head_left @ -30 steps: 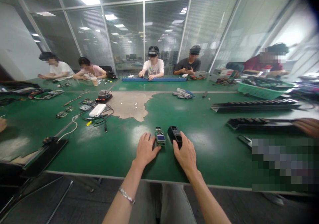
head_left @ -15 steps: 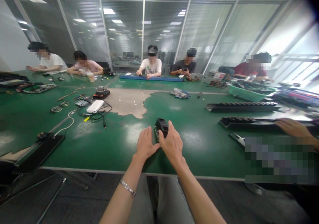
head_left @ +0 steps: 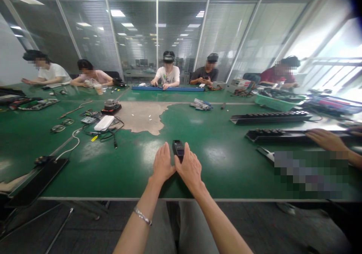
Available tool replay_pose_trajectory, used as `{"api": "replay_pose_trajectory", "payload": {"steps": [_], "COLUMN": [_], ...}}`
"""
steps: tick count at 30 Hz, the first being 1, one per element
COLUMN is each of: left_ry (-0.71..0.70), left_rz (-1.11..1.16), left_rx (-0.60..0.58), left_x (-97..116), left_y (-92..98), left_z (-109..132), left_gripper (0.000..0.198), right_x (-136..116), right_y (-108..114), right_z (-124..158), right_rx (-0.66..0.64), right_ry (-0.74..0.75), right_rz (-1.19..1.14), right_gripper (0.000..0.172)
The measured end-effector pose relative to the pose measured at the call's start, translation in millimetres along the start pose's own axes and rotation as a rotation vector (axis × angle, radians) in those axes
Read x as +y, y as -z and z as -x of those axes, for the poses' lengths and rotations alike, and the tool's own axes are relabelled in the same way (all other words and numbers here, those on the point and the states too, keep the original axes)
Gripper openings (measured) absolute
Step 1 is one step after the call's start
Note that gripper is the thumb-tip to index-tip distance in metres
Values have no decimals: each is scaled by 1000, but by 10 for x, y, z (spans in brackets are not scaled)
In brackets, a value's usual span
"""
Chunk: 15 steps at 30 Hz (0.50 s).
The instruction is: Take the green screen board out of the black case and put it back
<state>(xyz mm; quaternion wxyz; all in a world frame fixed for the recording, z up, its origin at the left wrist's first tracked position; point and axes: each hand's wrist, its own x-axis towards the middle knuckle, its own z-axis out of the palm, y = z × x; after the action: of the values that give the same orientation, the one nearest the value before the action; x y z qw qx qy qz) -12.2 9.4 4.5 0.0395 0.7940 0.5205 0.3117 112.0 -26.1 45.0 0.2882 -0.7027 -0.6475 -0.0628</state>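
A small black boxy device (head_left: 177,147) is on the green table in front of me, its near end hidden by my right hand. My right hand (head_left: 190,168) has its thumb over the device's near end and its fingers along the right side. To the left of the device is my left hand (head_left: 163,162), fingers stretched out and close together, holding nothing. The two thumbs come close to each other at the near end.
On the left lie a white box (head_left: 104,123) with black cables and a black panel (head_left: 39,182). Black rails (head_left: 271,117) and a green basket (head_left: 278,101) are to the right, where another person's hand (head_left: 325,141) rests. Other people sit across the table.
The device was tilted with a green circuit board edge showing; now its black top faces up and no green shows. My right hand has turned and shifted with it. The camera view has shifted slightly.
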Motion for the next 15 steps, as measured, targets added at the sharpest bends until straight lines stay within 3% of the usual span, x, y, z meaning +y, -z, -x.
{"api": "replay_pose_trajectory", "payload": {"steps": [7,11,15], "left_ry": [10,17,23], "left_rz": [4,7,2], "left_rx": [-8,-19,-25], "left_x": [21,17,21], "left_y": [40,22,13], "left_z": [4,-4,-12], "left_gripper": [77,77,74], "right_x": [67,82,52], "right_y": [-89,-40,30], "right_z": [66,-2,-71], "right_rx": [-1,34,19], "right_ry": [-21,-31,-26], "right_rz": [-53,-92,-82], "right_gripper": [72,84,85]}}
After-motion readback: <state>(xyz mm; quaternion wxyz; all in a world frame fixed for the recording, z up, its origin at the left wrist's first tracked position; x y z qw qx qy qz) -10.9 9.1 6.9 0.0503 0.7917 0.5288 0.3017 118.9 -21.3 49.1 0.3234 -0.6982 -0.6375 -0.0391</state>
